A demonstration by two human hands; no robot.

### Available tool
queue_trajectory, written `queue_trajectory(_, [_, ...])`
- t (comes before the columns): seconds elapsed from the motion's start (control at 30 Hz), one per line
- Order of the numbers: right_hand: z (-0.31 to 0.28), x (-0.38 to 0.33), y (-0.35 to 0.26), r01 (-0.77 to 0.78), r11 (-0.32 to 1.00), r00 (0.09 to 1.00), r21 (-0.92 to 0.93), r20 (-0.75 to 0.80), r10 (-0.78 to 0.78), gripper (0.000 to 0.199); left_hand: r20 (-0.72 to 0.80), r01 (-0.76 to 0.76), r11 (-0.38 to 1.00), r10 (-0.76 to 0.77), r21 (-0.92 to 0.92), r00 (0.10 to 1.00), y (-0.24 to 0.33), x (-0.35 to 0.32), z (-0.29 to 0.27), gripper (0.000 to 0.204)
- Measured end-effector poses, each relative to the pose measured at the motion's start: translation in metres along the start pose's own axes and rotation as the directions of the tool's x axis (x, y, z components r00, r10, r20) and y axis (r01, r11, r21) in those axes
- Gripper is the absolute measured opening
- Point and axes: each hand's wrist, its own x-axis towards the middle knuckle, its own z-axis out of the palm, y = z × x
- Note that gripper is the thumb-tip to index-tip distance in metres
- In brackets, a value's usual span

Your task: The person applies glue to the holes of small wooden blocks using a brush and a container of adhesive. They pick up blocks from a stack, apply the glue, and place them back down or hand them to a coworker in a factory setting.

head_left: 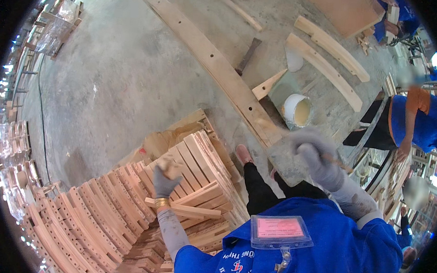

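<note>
My left hand [165, 183], in a grey glove, reaches over the stacked wooden slats [190, 159] at the lower left. A beige patch covers its blurred fingertips; whether that is a held piece or stained glove cannot be made out. My right hand [315, 153], also gloved and smeared by motion, is closed around a thin wooden stick [341, 164] that pokes out on its right. It is beside the near end of a long wooden board [207, 63] with several dark holes. Just beyond that hand stands a white bucket [290, 112] with pale yellowish contents.
A dark hammer-like tool [248, 56] and a pointed wood piece [269, 85] lie right of the board. Two curved wooden parts [324, 68] lie farther right. Rows of drilled curved pieces [86, 211] fill the lower left. A co-worker [414, 118] bends over at the right.
</note>
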Motion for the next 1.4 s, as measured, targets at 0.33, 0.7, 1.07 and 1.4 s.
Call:
queue_trajectory(0.33, [-0.065,-0.038,0.062,-0.242,0.97,0.938,-0.003,-0.255,0.233,0.009,-0.782,-0.56,0.57,-0.277,-0.601,0.558,0.102,-0.052,-0.092,0.068])
queue_trajectory(0.7, [-0.055,-0.085,0.116,-0.091,0.976,0.967,0.199,-0.215,0.134,0.016,-0.848,-0.721,0.628,0.178,-0.292,0.498,0.318,-0.155,-0.059,0.055])
queue_trajectory(1.07, [-0.062,-0.103,0.142,-0.322,0.255,0.832,0.912,0.145,0.535,0.02,-0.476,-0.499,0.821,0.569,0.278,0.671,0.301,-0.183,0.112,0.047])
queue_trajectory(1.4, [-0.135,-0.058,0.07,-0.053,0.458,0.879,0.887,-0.176,0.442,0.017,-0.453,-0.673,0.723,0.553,-0.155,0.699,0.404,-0.162,0.094,0.052])
